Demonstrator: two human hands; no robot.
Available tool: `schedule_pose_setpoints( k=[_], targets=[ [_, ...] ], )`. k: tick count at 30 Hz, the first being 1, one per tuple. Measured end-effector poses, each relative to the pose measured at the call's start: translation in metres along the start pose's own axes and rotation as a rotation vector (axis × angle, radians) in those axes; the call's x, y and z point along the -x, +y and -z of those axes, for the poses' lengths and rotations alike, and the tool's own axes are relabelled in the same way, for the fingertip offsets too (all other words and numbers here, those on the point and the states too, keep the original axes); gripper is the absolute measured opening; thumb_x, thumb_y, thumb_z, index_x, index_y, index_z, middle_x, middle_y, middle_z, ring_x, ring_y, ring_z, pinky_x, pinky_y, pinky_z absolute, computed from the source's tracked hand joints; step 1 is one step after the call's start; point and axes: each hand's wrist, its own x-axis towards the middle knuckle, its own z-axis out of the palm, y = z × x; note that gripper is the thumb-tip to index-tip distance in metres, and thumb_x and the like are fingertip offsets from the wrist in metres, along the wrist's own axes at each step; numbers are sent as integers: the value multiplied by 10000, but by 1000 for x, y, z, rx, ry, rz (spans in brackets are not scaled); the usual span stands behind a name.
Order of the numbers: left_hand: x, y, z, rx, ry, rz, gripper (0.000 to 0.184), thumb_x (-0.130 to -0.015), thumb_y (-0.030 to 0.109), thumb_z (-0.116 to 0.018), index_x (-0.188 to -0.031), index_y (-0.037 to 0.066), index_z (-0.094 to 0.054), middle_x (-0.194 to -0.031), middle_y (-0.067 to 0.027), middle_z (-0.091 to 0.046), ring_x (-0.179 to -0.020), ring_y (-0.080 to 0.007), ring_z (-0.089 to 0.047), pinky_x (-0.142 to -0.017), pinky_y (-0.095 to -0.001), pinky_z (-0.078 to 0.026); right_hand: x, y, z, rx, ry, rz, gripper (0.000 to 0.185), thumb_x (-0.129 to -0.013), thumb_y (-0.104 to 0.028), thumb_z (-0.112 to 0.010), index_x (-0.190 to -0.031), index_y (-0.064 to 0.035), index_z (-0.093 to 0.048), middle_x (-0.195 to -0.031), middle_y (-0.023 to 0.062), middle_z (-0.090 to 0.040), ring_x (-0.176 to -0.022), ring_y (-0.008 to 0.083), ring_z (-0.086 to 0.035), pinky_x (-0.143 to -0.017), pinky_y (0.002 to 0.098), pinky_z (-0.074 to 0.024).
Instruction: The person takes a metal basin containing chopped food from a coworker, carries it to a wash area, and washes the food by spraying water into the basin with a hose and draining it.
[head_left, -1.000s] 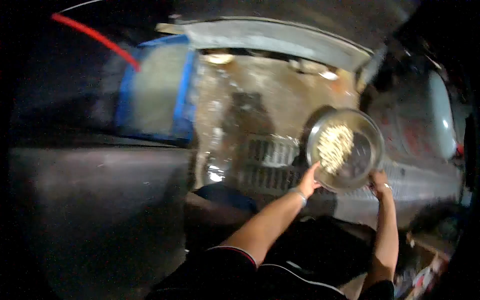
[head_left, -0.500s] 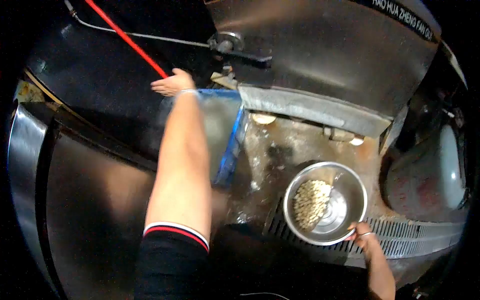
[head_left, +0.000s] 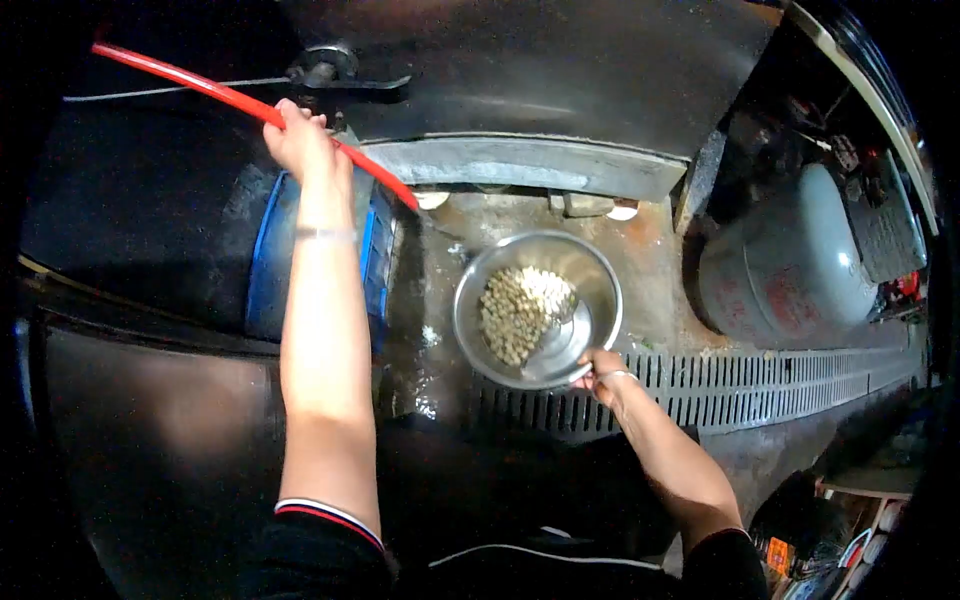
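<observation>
My left hand is closed around a red hose. One end of the hose sticks out below the hand toward the wet floor, left of the bowl. In my right hand is the near right rim of a round stainless steel bowl, held over the floor and drain. Small pale pieces, like beans or nuts, form a pile in the bowl's left and middle part. I cannot tell exactly what kind they are. No water shows coming from the hose.
A blue-edged container stands beneath my left forearm. The slotted drain grate runs across the floor to the right. A grey gas cylinder stands at the right. Behind the hose is a metal lever fitting on the dark panel.
My left hand, open beside the hose before, has closed on it, and the hose end now points toward the bowl. The camera view has shifted right; the bowl stays in my right hand.
</observation>
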Motion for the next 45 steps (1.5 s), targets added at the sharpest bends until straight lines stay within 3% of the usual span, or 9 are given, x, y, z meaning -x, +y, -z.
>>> schedule_pose_setpoints(
  k=[5, 7, 11, 16, 19, 29, 38, 41, 45],
  targets=[
    [87, 76, 21, 82, -164, -91, 168, -862, 143, -450, -988, 33, -432, -687, 6, -422, -575, -68, -410, -604, -223, -404, 13, -6, -9, -53, 51, 136, 230, -662, -44, -519, -880, 19, -478, -828, 126, -491, -638, 223, -527, -473, 339, -489],
    [81, 79, 32, 139, -178, -98, 151, -867, 133, -437, -969, 21, -428, -681, -3, -410, -597, -75, -388, -611, -238, -386, 5, -15, -23, -32, 20, 113, 249, -658, -59, -535, -893, 5, -488, -836, 109, -498, -646, 217, -525, -478, 320, -479],
    [64, 71, 22, 268, -265, 14, 158, -865, 140, -442, -957, 12, -427, -675, -13, -399, -596, -86, -373, -590, -238, -363, 29, -36, -49, -28, -84, 96, 139, -669, -66, -556, -782, 9, -523, -691, 79, -521, -575, 202, -528, -479, 326, -499],
    [61, 67, 19, 136, -32, -119, 202, -839, 191, -495, -700, 84, -396, -528, 50, -276, -461, -40, -252, -431, -205, -236, 15, -21, -68, 53, -41, 26, 137, -665, -86, -569, -775, -11, -536, -688, 59, -519, -598, 177, -525, -490, 290, -479],
    [56, 64, 20, 72, 55, -114, 218, -838, 193, -494, -669, 103, -390, -507, 54, -251, -444, -42, -228, -423, -205, -220, 28, -28, -76, -9, -142, 32, 102, -669, -82, -563, -747, -19, -539, -680, 55, -519, -600, 173, -524, -509, 298, -481],
    [59, 71, 14, 29, 42, -118, 194, -829, 197, -503, -688, 86, -429, -503, 49, -276, -441, -41, -239, -416, -203, -224, 9, -28, -77, -11, -87, 107, 203, -679, -53, -539, -866, 5, -485, -707, 80, -541, -569, 185, -536, -454, 291, -444],
    [53, 69, 15, 38, 23, -88, 179, -829, 194, -499, -714, 71, -442, -513, 44, -287, -442, -41, -249, -408, -199, -218, 4, -31, -81, -65, -127, 144, 183, -687, -57, -545, -849, 11, -495, -714, 78, -541, -599, 184, -542, -491, 296, -482],
    [54, 75, 14, 24, 16, -86, 175, -830, 196, -497, -728, 63, -448, -514, 43, -286, -442, -41, -248, -407, -197, -218, 6, -32, -83, -108, -83, 132, 210, -648, -99, -585, -823, -39, -486, -675, 43, -509, -580, 158, -507, -458, 280, -414],
    [54, 77, 11, 26, 6, -83, 172, -834, 197, -491, -746, 53, -458, -517, 40, -287, -445, -43, -250, -407, -195, -222, 6, -35, -84, -128, -106, 114, 138, -666, -78, -567, -777, -27, -505, -667, 48, -516, -570, 160, -517, -463, 285, -437]
  ],
)
